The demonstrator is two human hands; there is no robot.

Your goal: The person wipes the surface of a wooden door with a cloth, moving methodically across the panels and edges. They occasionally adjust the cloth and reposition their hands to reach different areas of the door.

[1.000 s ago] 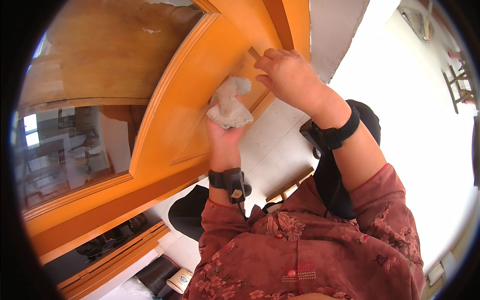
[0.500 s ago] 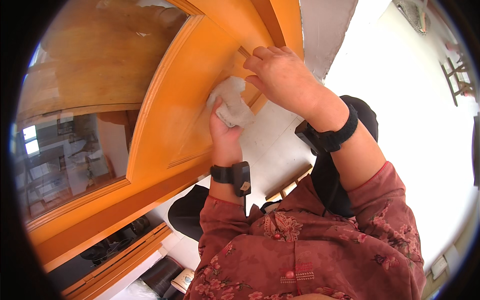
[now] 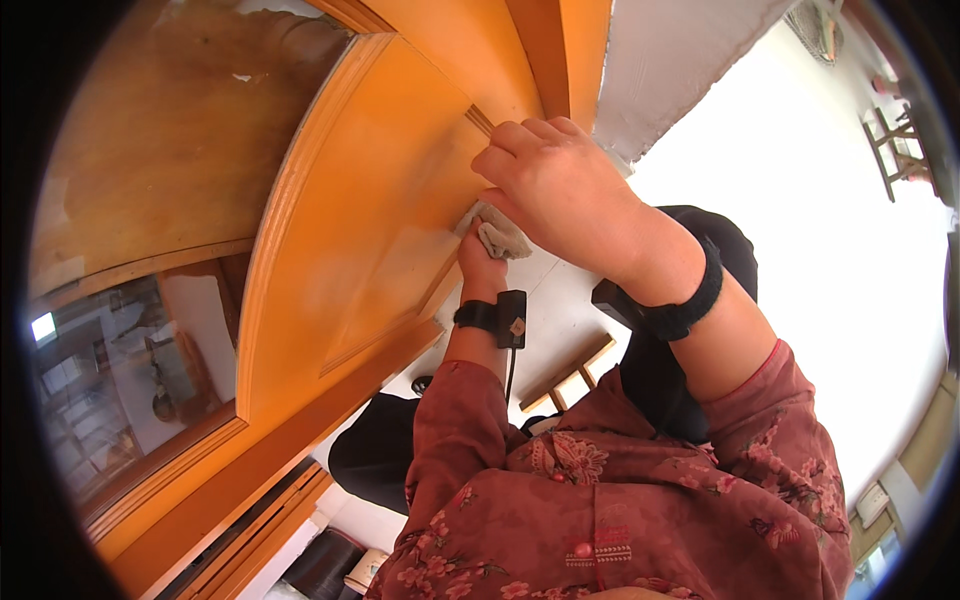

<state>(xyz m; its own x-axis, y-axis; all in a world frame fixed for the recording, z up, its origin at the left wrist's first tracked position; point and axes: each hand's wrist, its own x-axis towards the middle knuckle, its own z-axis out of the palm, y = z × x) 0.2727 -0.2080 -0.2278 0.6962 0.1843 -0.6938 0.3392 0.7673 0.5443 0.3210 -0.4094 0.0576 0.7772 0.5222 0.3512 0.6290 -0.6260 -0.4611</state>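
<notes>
My left hand (image 3: 482, 265) is closed on a crumpled whitish cloth (image 3: 506, 240), low on the panel of an orange wooden door (image 3: 365, 215). Part of the cloth is hidden behind the fingers and my other hand. Nearer to me and higher, my right hand (image 3: 560, 190) is curled round the edge of the same door, its fingertips out of sight behind the wood. A glass pane (image 3: 150, 180) fills the left part of the door and mirrors the room. Each wrist wears a black strap with a small box.
A grey wall section (image 3: 670, 70) rises behind the door at the far side. On the pale floor stand a low wooden stool (image 3: 572, 375) between my legs and another wooden stool (image 3: 895, 150) at far right. A dark bin (image 3: 325, 562) sits at lower left.
My left hand and the cloth have slid right and slightly down across the door panel. The door has swung a little. My right hand keeps nearly the same place on its edge.
</notes>
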